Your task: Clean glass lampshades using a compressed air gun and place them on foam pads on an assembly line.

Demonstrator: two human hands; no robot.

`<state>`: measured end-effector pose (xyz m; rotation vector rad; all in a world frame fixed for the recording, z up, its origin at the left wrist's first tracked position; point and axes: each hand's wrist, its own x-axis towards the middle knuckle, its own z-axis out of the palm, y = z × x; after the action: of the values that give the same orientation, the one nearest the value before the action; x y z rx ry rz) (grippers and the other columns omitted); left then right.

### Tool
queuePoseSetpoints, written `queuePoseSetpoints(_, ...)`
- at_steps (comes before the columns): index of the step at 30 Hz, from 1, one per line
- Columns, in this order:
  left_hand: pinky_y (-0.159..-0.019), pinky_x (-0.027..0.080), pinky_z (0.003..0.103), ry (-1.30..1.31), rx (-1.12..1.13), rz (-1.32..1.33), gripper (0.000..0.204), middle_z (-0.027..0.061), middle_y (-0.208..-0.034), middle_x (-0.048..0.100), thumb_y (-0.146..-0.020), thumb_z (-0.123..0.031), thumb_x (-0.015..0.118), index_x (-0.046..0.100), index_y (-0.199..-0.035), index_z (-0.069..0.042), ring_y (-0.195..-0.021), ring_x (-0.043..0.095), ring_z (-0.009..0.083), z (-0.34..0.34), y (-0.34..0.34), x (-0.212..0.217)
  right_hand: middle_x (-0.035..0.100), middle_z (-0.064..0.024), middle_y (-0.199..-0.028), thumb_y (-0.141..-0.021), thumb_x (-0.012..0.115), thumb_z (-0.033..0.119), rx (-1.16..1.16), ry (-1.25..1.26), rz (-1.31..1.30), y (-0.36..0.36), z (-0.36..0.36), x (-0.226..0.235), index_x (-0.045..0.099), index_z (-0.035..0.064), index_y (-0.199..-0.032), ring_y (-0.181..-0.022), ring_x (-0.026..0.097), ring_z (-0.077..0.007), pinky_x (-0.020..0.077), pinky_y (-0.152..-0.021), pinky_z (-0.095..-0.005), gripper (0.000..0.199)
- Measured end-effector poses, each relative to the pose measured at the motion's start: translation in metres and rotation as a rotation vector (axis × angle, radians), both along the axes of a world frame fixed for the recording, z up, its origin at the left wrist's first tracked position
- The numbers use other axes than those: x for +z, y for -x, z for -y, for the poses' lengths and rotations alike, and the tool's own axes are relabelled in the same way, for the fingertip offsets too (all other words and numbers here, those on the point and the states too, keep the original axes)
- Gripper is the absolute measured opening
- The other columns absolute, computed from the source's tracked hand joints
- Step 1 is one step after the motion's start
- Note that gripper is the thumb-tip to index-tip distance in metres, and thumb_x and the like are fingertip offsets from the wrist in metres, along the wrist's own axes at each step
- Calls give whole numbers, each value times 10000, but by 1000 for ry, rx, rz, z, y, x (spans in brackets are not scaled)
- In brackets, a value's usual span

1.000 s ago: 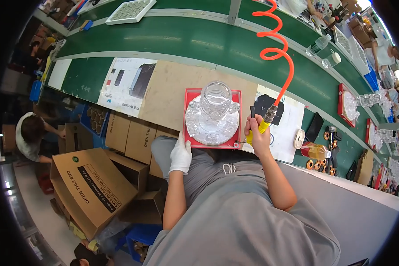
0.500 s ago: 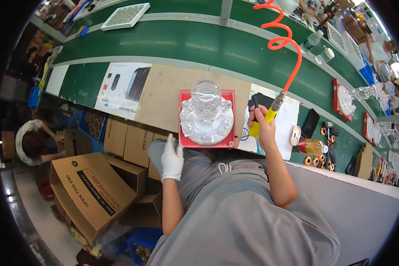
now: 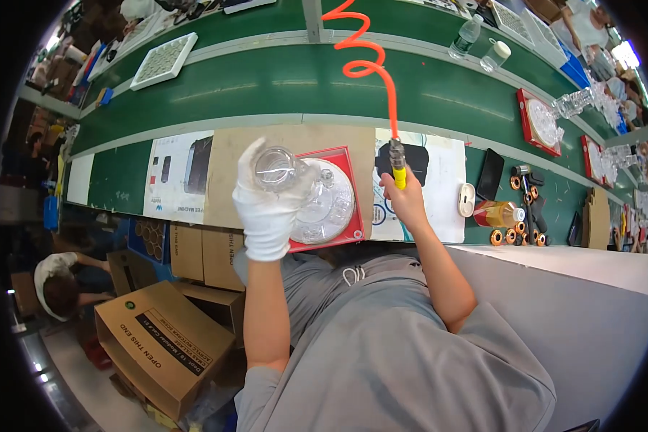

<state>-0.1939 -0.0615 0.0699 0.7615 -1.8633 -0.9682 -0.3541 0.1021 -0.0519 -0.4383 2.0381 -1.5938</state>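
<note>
My left hand (image 3: 265,219), in a white glove, is wrapped round a clear cylindrical piece (image 3: 276,170), held tilted at the left side of a shallow red box (image 3: 358,200). A round clear plastic-looking base (image 3: 333,209) with small raised shapes lies in that box; the gloved hand covers its left part. Bare, my right hand (image 3: 408,204) grips a yellow air blow gun (image 3: 399,176) to the right of the box. An orange coiled hose (image 3: 391,93) runs up from the gun's metal coupling. The gun's nozzle cannot be made out.
A brown board (image 3: 230,155) lies under the red box. To the right are a white case (image 3: 466,199), a black phone (image 3: 489,174), a bottle of amber liquid (image 3: 498,214) and several copper-coloured rings (image 3: 511,236). Cardboard cartons (image 3: 162,342) stand at lower left; a person (image 3: 61,284) crouches beyond.
My left hand has come up from beside the box and taken hold of the clear cylindrical piece, which now leans left. The air gun has turned more upright. The whole view has shifted.
</note>
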Motion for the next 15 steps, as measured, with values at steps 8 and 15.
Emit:
queuePoseSetpoints(8, -757, 538, 304, 137, 268, -66, 333, 83, -886, 657, -778, 29, 685, 508, -1050, -44, -831, 632, 165, 45, -41, -13, 635, -15, -885, -861, 653, 119, 248, 20, 301, 17, -13, 1, 608, 64, -1104, -785, 559, -73, 466, -656, -238, 253)
queuePoseSetpoints(15, -864, 499, 379, -133, 292, -435, 226, 161, -940, 628, -864, -44, 578, 447, -1047, -34, -894, 619, 251, 82, -83, -16, 677, -76, -869, -796, 753, 234, 530, -218, 83, 1, -6, -14, 677, 5, -917, -806, 602, -143, 475, -743, -297, 269)
